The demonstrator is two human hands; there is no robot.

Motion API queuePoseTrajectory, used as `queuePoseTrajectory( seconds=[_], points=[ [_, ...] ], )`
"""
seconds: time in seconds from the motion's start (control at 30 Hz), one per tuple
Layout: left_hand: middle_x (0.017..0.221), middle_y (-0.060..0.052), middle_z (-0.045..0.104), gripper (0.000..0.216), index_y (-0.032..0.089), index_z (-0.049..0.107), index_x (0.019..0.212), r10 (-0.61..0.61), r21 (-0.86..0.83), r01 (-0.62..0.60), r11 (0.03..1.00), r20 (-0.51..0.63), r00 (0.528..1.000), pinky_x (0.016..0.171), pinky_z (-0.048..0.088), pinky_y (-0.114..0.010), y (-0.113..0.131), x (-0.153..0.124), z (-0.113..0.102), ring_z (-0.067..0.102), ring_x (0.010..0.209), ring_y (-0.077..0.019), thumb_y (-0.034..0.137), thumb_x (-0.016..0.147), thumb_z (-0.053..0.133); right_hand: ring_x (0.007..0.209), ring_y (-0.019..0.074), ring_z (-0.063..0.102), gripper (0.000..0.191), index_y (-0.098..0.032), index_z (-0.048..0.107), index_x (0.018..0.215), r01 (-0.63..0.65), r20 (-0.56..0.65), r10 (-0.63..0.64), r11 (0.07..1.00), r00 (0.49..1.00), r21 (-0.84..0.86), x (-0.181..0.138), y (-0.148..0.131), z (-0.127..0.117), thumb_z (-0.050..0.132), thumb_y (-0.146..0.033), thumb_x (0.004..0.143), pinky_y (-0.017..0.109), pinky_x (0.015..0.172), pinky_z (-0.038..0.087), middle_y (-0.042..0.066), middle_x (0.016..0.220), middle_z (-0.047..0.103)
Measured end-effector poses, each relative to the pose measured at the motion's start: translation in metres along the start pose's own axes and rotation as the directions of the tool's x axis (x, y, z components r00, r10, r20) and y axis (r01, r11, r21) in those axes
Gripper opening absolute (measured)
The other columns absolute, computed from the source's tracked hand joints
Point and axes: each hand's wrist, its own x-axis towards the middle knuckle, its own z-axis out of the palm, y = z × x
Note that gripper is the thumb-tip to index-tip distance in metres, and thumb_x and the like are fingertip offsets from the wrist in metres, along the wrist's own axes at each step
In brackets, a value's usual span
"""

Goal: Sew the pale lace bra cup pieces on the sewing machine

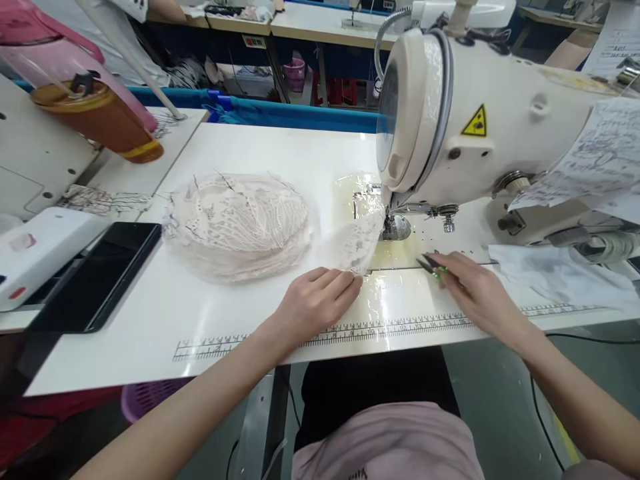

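Counter (210, 303) w/ a white industrial sewing machine (495, 113), seen from the wearer's head. The hands were apart, one each side of the needle area. L hand (317, 300) was closed, fingers curled on the near end of a sheer pale lace piece (353, 245); the lace's far end reached the presser foot (396, 227), where the machine head hid any detail. R hand (473, 290) gripped small dark snips (429, 264), tips pointing L toward the lace but clear of it.

Left of the lace sat a pile of similar lace (240, 223), w/ loose dark threads on top. Further L, at the counter's edge: a black phone (103, 277), a white device (47, 243) beside it, & a tilted pink-and-brown container (100, 123) above.

On the R, scribbled papers (575, 157) hung over the machine's arm, blocking part of it, & a white cloth (560, 270) lay below, near R forearm. A printed ruler strip (390, 329) ran along the near edge, partly covered by L wrist & R forearm. Blue fabric (300, 119) hung behind the counter; a purple basket (150, 399) showed beneath.
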Motion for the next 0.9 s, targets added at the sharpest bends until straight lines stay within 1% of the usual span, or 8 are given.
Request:
queuePoseTrajectory(
  seconds=[0.07,0.13,0.2,0.27,0.37,0.5,0.7,0.9],
  points=[
    [0.078,-0.001,0.071,0.017,0.016,0.065,0.090,0.060,0.011,-0.059,0.998,-0.046,0.997,0.063,0.053,-0.026,0.001,0.000,0.000,0.065,0.067,-0.0121,0.005,0.091,0.052,0.078,0.0157,0.064,0.039,-0.022,0.050,0.135,0.052,0.018,-0.053,0.998,0.998,0.041,-0.003,-0.012,0.006,0.033,-0.020,0.100,0.028,0.064,0.050,0.007,0.105,0.064],
    [0.078,-0.001,0.070,0.015,0.016,0.065,0.089,0.111,-0.001,-0.111,0.994,-0.088,0.990,0.063,0.053,-0.026,0.003,0.001,-0.001,0.064,0.066,-0.0120,0.004,0.089,0.055,0.077,0.0141,0.064,0.036,-0.021,0.050,0.134,0.120,0.004,-0.120,0.993,0.993,0.016,-0.003,-0.022,0.013,0.038,-0.024,0.101,0.026,0.062,0.050,0.007,0.107,0.063],
    [0.076,0.000,0.069,0.013,0.015,0.065,0.088,0.143,-0.015,-0.146,0.989,-0.122,0.982,0.062,0.052,-0.025,0.005,0.001,0.000,0.063,0.066,-0.0112,0.005,0.088,0.057,0.074,0.0135,0.063,0.030,-0.018,0.054,0.127,0.227,-0.058,-0.235,0.967,0.970,-0.118,0.000,-0.029,0.020,0.046,-0.024,0.099,0.025,0.057,0.048,0.006,0.102,0.065],
    [0.074,0.001,0.069,0.010,0.014,0.066,0.088,0.159,-0.026,-0.164,0.986,-0.146,0.976,0.061,0.052,-0.025,0.008,0.000,0.000,0.063,0.066,-0.0105,0.007,0.088,0.060,0.069,0.0133,0.060,0.023,-0.014,0.059,0.116,0.341,-0.100,-0.384,0.891,0.918,-0.299,0.004,-0.036,0.028,0.052,-0.016,0.095,0.025,0.054,0.045,0.004,0.091,0.066],
    [0.071,0.000,0.068,0.006,0.010,0.067,0.089,0.165,-0.043,-0.175,0.984,-0.175,0.971,0.060,0.052,-0.026,0.010,-0.001,0.002,0.063,0.064,-0.0112,0.007,0.086,0.063,0.063,0.0124,0.056,0.022,-0.010,0.062,0.106,0.424,-0.084,-0.519,0.772,0.851,-0.474,0.010,-0.044,0.038,0.053,-0.002,0.087,0.026,0.051,0.040,0.001,0.077,0.062],
    [0.071,-0.001,0.069,0.006,0.009,0.069,0.088,0.158,-0.062,-0.171,0.983,-0.176,0.972,0.058,0.052,-0.027,0.008,0.000,0.002,0.063,0.064,-0.0118,0.007,0.085,0.064,0.056,0.0099,0.049,0.025,-0.009,0.063,0.103,0.432,-0.111,-0.561,0.735,0.821,-0.523,0.018,-0.050,0.043,0.052,0.003,0.085,0.025,0.047,0.034,-0.001,0.070,0.059],
    [0.073,-0.001,0.070,0.008,0.011,0.069,0.086,0.155,-0.067,-0.168,0.983,-0.172,0.973,0.057,0.051,-0.026,0.009,0.001,0.001,0.064,0.065,-0.0116,0.008,0.087,0.062,0.053,0.0087,0.045,0.024,-0.010,0.064,0.101,0.431,-0.108,-0.559,0.735,0.822,-0.524,0.023,-0.051,0.043,0.049,0.002,0.087,0.025,0.046,0.030,-0.001,0.069,0.059],
    [0.073,-0.001,0.069,0.009,0.011,0.069,0.087,0.153,-0.075,-0.167,0.983,-0.170,0.974,0.060,0.050,-0.026,0.009,0.001,0.004,0.063,0.066,-0.0117,0.007,0.087,0.061,0.054,0.0090,0.048,0.025,-0.009,0.065,0.100,0.430,-0.094,-0.548,0.742,0.831,-0.515,0.021,-0.051,0.046,0.051,0.003,0.085,0.025,0.046,0.032,-0.001,0.070,0.060]
  ],
)
